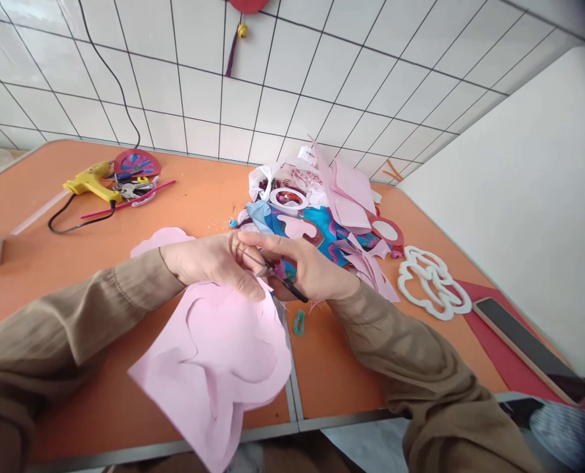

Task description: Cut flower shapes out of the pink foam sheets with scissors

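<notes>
My left hand (pixel 213 261) pinches the top edge of a large pink foam sheet (pixel 218 364) that hangs over the front of the orange table (pixel 75 263). The sheet shows curved, cloud-like cut lines. My right hand (pixel 307 266) is closed around dark-handled scissors (pixel 285 281), whose blades meet the sheet's upper edge right beside my left fingers. Both hands touch each other over the table's middle. A second pink cloud-shaped piece (pixel 159 238) lies behind my left wrist.
A yellow glue gun (pixel 91 184) with keys and a round colourful disc lies at the back left. A heap of pink and blue foam scraps (pixel 322 210) sits behind my hands. White cloud cut-outs (pixel 433 282) and a phone (pixel 524 345) lie at right.
</notes>
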Demonstrator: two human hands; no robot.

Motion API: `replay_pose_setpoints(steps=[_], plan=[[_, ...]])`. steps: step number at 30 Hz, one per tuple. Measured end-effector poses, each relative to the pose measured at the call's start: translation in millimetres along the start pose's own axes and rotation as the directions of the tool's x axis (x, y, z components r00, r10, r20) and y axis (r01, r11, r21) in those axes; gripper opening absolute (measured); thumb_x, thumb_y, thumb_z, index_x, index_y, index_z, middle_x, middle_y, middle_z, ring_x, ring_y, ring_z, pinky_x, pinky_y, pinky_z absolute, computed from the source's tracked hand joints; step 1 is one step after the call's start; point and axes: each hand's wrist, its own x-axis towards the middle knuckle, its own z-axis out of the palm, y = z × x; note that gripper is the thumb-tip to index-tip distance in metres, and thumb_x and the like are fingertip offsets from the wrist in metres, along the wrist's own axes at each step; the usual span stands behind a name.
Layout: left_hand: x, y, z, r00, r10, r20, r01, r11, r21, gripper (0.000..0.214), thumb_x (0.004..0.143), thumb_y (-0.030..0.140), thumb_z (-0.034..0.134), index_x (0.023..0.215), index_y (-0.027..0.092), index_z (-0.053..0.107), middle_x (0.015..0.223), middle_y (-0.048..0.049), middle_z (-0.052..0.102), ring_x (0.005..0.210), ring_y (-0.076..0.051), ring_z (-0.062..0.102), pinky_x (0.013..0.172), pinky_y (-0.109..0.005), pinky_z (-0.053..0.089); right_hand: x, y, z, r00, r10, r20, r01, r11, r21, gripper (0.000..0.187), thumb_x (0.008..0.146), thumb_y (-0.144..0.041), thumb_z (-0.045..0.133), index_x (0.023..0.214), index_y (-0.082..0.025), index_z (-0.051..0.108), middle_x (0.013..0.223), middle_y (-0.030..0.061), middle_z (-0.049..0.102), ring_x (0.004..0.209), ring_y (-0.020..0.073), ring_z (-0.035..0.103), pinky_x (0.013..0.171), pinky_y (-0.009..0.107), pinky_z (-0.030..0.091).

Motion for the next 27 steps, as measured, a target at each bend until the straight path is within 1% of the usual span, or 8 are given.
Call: replay_pose_setpoints(steps=[4, 7, 9, 12, 14, 18, 22, 27], plan=[[-5, 6, -5.5, 0.997, -0.032, -0.075, 0.035, 0.999, 0.037, 0.005, 0.065, 0.016, 0.084, 0.068, 0.015, 0.079, 0.063, -0.0031, 0.07, 0.056, -0.01, 0.059, 0.056, -0.021, 0.047, -1, 2, -16, 0.993, 0.036, -0.114, -0.035, 0.999, 0.01, 0.075, 0.074, -0.011, 0.058, 0.147, -0.021, 0.044, 0.069, -0.0044, 0.058, 0.06, 0.0101, 0.053, 0.059, 0.024, 0.047], [-8, 9, -15.6, 0.985, -0.069, -0.16, 0.085, 0.992, 0.092, 0.009, 0.068, 0.018, 0.082, 0.063, 0.012, 0.078, 0.057, -0.0043, 0.068, 0.051, -0.01, 0.057, 0.051, -0.02, 0.046, -7, 5, -42, 0.978, 0.138, -0.154, -0.159, 0.979, -0.131, 0.07, 0.072, -0.011, 0.058, 0.141, -0.019, 0.053, 0.086, 0.0012, 0.066, 0.073, 0.0122, 0.061, 0.068, 0.026, 0.049], [-10, 10, -20.5, 0.974, -0.076, -0.214, 0.099, 0.99, 0.102, 0.01, 0.068, 0.019, 0.081, 0.063, 0.012, 0.078, 0.054, -0.0037, 0.067, 0.048, -0.009, 0.055, 0.048, -0.02, 0.044, -12, 6, -60, 0.956, 0.279, -0.088, -0.293, 0.917, -0.272, 0.061, 0.071, -0.012, 0.059, 0.132, -0.016, 0.063, 0.091, 0.0039, 0.07, 0.074, 0.0141, 0.063, 0.069, 0.027, 0.05], [-10, 13, -21.6, 0.96, -0.076, -0.268, 0.109, 0.988, 0.111, 0.01, 0.07, 0.02, 0.08, 0.063, 0.012, 0.078, 0.052, -0.0033, 0.065, 0.046, -0.01, 0.055, 0.045, -0.02, 0.043, -19, 4, -78, 0.89, 0.453, 0.057, -0.39, 0.818, -0.424, 0.051, 0.069, -0.013, 0.061, 0.119, -0.016, 0.072, 0.083, 0.0024, 0.071, 0.07, 0.0145, 0.062, 0.065, 0.025, 0.048], [-10, 14, -19.3, 0.951, -0.068, -0.3, 0.105, 0.988, 0.109, 0.011, 0.07, 0.019, 0.078, 0.063, 0.012, 0.078, 0.05, -0.0029, 0.064, 0.044, -0.009, 0.053, 0.043, -0.019, 0.042, -20, 2, -82, 0.865, 0.499, 0.046, -0.433, 0.79, -0.435, 0.047, 0.069, -0.014, 0.062, 0.114, -0.015, 0.074, 0.079, 0.0017, 0.07, 0.069, 0.0146, 0.061, 0.064, 0.025, 0.047], [-9, 17, -14.6, 0.936, -0.037, -0.349, 0.064, 0.996, 0.066, 0.007, 0.07, 0.014, 0.077, 0.063, 0.012, 0.078, 0.055, -0.003, 0.068, 0.046, -0.008, 0.057, 0.045, -0.016, 0.045, -18, 2, -77, 0.872, 0.482, -0.087, -0.489, 0.846, -0.213, 0.039, 0.07, -0.024, 0.07, 0.107, -0.012, 0.072, 0.074, 0.001, 0.064, 0.065, 0.0138, 0.056, 0.061, 0.027, 0.046], [-10, 19, -14.4, 0.929, -0.003, -0.371, 0.024, 0.998, 0.052, 0.005, 0.069, 0.012, 0.077, 0.065, 0.011, 0.078, 0.058, -0.0036, 0.071, 0.049, -0.009, 0.06, 0.049, -0.017, 0.049, -16, 5, -70, 0.938, 0.348, 0.016, -0.347, 0.932, 0.103, 0.057, 0.064, -0.043, 0.084, 0.109, -0.011, 0.068, 0.073, 0.0013, 0.061, 0.066, 0.014, 0.058, 0.063, 0.029, 0.049], [-15, 23, -14.8, 0.916, 0.029, -0.401, 0.007, 0.996, 0.087, 0.003, 0.069, 0.012, 0.076, 0.067, 0.012, 0.079, 0.058, -0.0029, 0.07, 0.05, -0.009, 0.06, 0.048, -0.015, 0.048, -15, 5, -64, 0.957, 0.244, 0.157, -0.252, 0.967, 0.034, 0.074, 0.069, -0.068, 0.073, 0.118, -0.013, 0.068, 0.088, 0.0082, 0.067, 0.076, 0.0182, 0.063, 0.068, 0.031, 0.052]])
